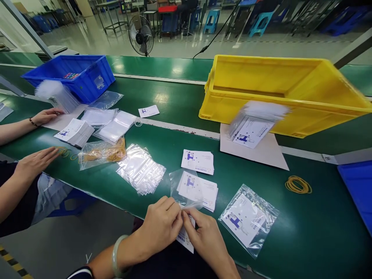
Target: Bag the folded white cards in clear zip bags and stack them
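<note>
My left hand (pixel 161 219) is closed in a pinch on the edge of a clear plastic bag (pixel 181 193), which stretches away over a stack of printed cards (pixel 209 190). My right hand (pixel 205 234) is closed beside it, thumb and fingers on a white printed card (pixel 186 238) at the bag's edge. How far the card sits inside the bag is hidden by my fingers. Another card stack (pixel 197 161) lies just beyond. To the right is a clear bag with a card inside (pixel 245 221). Overlapping empty zip bags (pixel 141 168) lie to the left.
A yellow bin (pixel 247 100) stands at the back right, bagged cards (pixel 252 130) on cardboard before it. Rubber bands (pixel 298 185) lie right. At left, another person's hands (pixel 36 162) are near a card stack (pixel 75 131), a bag of rubber bands (pixel 101 153) and a blue bin (pixel 87 79).
</note>
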Tool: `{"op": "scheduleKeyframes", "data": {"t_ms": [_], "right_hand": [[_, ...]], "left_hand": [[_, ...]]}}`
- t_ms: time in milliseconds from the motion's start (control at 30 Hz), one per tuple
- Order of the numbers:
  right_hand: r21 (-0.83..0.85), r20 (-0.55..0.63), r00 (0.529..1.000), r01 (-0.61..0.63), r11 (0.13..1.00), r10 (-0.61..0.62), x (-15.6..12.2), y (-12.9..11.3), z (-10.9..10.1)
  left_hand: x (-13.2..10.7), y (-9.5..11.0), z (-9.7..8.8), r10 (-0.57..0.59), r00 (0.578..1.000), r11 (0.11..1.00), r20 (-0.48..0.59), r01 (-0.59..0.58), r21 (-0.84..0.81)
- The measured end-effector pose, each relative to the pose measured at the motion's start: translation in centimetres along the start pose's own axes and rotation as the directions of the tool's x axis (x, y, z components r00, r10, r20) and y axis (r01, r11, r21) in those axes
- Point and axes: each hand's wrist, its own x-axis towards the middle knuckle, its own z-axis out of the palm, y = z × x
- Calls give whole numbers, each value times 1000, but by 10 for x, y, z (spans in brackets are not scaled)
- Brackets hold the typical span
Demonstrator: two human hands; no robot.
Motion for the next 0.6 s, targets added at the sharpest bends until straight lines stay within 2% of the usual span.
{"op": "scheduleKeyframes", "data": {"t_ms": [100,133,200,267,367,467,600], "right_hand": [[-34,10,1000,-5,999,5,-2,3,-3],[-27,17,1000,-11,1000,11,-3,4,-4],[-9,0,1000,-11,1000,11,-4,5,-9],[-20,-44,999,1,1000,-2,-3,3,-13],[-30,-48,998,33,999,-35,-1,1,-16],[-14,-20,1000,20,1000,-20,0,5,-16],[38,-64,993,-99,994,101,-10,16,-22]], "left_hand": [[2,-1,-4,-96,992,995,-81,99,34],[2,-1,-6,-87,995,996,-54,89,22],[0,2,-9,-4,998,999,66,7,-41],[-1,6,-9,80,982,991,171,-59,-119],[0,8,-10,91,975,984,205,-56,-168],[5,4,-16,10,984,983,176,23,-181],[11,-5,-28,-168,981,974,97,180,-140]]}}
